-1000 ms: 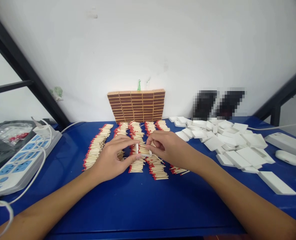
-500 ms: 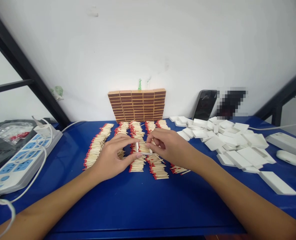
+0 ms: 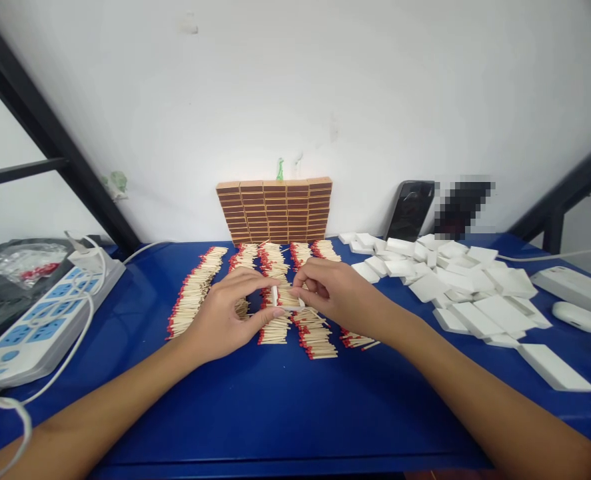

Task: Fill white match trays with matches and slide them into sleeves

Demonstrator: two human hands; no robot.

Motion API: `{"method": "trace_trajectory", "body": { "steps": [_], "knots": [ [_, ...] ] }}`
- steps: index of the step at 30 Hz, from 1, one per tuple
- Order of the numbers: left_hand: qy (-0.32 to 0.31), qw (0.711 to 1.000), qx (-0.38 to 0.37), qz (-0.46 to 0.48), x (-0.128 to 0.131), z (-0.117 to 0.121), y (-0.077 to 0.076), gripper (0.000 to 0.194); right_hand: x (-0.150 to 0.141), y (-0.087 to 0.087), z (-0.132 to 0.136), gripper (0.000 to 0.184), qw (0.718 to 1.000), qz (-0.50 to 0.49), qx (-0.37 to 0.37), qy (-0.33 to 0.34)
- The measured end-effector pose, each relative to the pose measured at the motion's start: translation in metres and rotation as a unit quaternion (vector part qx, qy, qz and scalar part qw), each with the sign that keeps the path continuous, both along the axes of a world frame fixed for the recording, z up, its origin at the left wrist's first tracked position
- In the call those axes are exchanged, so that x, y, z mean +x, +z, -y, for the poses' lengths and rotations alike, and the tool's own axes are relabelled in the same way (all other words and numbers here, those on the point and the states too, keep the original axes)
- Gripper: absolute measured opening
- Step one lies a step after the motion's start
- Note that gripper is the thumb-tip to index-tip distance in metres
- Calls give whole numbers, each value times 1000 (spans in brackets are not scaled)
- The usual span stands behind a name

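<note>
Between thumb and fingers, my left hand grips a small white matchbox tray by its left end. Matchsticks with red heads lie in the tray. My right hand is closed in a pinch over the tray's right part, its fingertips on the matchsticks inside; how many they grip is hidden. Beneath and around both hands, rows of loose matches are spread on the blue table, red heads mostly to the left.
Stacked matchboxes stand against the wall behind the matches. To the right lies a heap of white trays, with a phone leaning behind it. A white power strip with cables is at the left, beside a black bag.
Hardly anything differs. Both hands stay at the tray, and the right fingertips have shifted very slightly over the matchsticks.
</note>
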State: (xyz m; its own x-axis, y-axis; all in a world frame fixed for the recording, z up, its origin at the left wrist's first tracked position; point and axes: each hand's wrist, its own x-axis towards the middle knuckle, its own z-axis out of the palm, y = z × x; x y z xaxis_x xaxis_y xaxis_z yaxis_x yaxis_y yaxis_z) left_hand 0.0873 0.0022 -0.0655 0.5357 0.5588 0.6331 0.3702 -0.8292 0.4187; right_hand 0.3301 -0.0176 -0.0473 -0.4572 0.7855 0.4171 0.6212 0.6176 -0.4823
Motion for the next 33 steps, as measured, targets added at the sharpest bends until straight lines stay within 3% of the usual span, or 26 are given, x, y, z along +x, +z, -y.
{"method": "trace_trajectory", "body": {
  "steps": [11,17,21,27,33],
  "knots": [
    [20,1000,-5,6,1,3,2,35,6,12,1,13,997,-8,32,-73],
    [30,999,-16,13,2,3,4,36,9,20,5,34,988,-5,-137,-67],
    [29,999,-11,9,1,3,6,37,5,18,7,43,981,-46,-185,-44],
    [19,1000,-3,-11,-2,0,2,40,3,16,6,43,981,-59,-177,-53],
    [22,1000,10,-8,-1,-1,0,36,17,18,2,36,992,44,-104,-56]
  ]
}}
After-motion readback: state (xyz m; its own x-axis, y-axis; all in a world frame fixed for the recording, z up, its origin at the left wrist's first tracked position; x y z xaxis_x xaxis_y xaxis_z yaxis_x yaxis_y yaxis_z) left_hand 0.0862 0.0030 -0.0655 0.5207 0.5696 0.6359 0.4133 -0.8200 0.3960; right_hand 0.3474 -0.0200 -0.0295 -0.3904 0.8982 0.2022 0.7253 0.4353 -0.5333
